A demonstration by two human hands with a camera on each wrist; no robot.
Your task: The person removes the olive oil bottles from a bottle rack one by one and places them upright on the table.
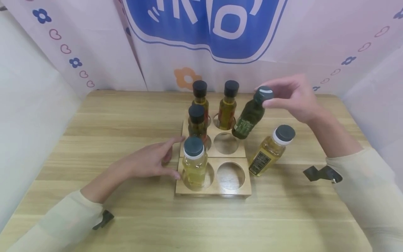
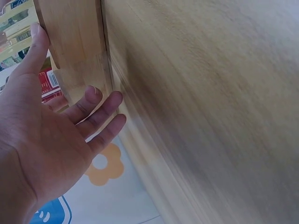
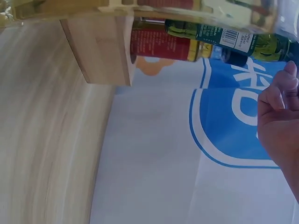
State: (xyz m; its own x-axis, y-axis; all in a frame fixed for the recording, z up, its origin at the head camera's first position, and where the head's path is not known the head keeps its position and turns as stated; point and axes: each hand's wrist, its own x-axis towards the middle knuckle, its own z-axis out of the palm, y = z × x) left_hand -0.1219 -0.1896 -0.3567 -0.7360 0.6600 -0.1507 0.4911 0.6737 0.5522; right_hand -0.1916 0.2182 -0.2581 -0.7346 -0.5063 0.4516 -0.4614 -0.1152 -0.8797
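In the head view, the right hand (image 1: pixel 294 97) is pinching the green bottle (image 1: pixel 251 115) by its cap, tilting it at the wooden rack's (image 1: pixel 217 189) right edge; the left hand (image 1: pixel 152 160) is spreading along the left edge. Left wrist: fingers are bending loosely. Right wrist: fingers are curling beside the cap.

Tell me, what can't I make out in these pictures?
Head view: wording on the label of the green bottle in the right hand; too small and blurred.
Head view: lower part of the back-left bottle; the black-capped bottle in front hides it.
Head view: top of the blue sign; cut off by the upper edge.
Right wrist view: the rest of the clear bottle nearest the camera; cut off by the upper edge.
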